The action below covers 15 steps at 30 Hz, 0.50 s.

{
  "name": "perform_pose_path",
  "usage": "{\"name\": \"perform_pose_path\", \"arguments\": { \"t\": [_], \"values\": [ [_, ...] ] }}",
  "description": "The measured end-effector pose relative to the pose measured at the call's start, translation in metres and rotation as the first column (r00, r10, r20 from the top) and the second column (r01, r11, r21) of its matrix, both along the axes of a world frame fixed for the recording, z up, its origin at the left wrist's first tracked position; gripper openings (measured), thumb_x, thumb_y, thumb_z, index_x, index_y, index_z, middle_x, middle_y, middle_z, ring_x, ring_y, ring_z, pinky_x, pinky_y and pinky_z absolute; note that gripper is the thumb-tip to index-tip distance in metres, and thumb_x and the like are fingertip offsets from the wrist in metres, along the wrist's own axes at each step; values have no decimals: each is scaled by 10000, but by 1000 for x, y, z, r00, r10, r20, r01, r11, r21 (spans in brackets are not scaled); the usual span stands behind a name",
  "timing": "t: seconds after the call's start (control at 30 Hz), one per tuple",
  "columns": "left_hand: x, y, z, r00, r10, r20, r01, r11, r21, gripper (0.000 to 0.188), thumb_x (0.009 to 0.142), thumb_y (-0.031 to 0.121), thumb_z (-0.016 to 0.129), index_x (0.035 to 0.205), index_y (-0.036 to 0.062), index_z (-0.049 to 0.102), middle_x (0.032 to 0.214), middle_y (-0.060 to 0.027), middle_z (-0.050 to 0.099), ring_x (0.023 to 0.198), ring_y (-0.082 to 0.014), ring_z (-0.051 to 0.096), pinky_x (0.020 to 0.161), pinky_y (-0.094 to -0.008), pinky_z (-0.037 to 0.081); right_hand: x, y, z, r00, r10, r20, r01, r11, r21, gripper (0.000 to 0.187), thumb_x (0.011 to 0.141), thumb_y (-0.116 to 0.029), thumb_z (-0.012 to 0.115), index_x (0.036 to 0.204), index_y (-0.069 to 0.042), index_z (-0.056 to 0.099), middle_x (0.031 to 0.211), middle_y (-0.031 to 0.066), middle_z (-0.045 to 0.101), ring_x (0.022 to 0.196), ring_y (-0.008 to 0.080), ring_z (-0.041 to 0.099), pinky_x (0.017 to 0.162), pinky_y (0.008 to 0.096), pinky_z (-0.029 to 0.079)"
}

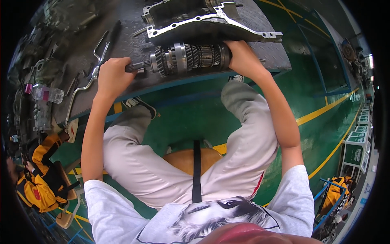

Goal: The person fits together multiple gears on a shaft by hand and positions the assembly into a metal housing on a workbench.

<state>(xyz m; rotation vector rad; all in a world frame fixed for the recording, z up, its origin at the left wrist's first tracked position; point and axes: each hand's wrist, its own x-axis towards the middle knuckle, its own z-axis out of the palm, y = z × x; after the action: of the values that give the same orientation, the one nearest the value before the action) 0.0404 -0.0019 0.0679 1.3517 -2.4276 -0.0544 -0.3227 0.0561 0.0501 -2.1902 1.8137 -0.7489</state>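
Observation:
A gear shaft (178, 59), a metal shaft stacked with several toothed gears and rings, lies crosswise along the near edge of the workbench. At its left end, my left hand (115, 76) is closed around the thin splined part. My right hand (243, 59) wraps the right end, beside the last round ring; its fingertips are hidden behind the part. Just beyond the gears lies an opened metal gearbox housing (219, 18), with a bright flange edge and bolt holes.
The dark textured workbench (132, 30) holds a bent metal bar tool (82, 86) left of my left hand, and a plastic bottle (50, 95). Metal parts crowd the far left. A seated person in yellow and black (46, 185) is at lower left. White-green boxes (354, 152) stand far right.

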Motion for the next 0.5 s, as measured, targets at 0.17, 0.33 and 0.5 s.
{"name": "perform_pose_path", "arguments": {
  "t": [0.17, 0.33, 0.5],
  "values": [
    [-7, 9, 6, 1000, 21, 15, -20, 999, -45, 203, 732, 187, 771, 782, 5, 697, 765, -196, 676, 770, -400, 667, 684, -471, 516, 4, 6, 10, 995, -4, -96, 7, 1000, 30, 232, 767, 18, 675, 995, -14, 699, 966, 261, 707, 988, 475, 652, 860, 525, 533],
    [-4, 7, -2, 997, 73, 3, -73, 997, -16, 183, 724, 182, 755, 794, 18, 714, 755, -190, 671, 766, -405, 662, 689, -474, 520, 7, 8, 9, 992, -31, -119, 28, 999, -20, 213, 770, 21, 659, 972, -29, 706, 931, 250, 710, 930, 474, 663, 826, 526, 539],
    [13, -6, -14, 998, 32, 59, -32, 999, 7, 197, 717, 158, 711, 838, 3, 690, 861, -238, 664, 869, -432, 632, 756, -503, 499, 4, -8, -5, 997, 11, -78, -2, 993, 114, 198, 715, -93, 703, 906, -55, 738, 869, 216, 720, 850, 414, 711, 745, 512, 563]
  ]
}}
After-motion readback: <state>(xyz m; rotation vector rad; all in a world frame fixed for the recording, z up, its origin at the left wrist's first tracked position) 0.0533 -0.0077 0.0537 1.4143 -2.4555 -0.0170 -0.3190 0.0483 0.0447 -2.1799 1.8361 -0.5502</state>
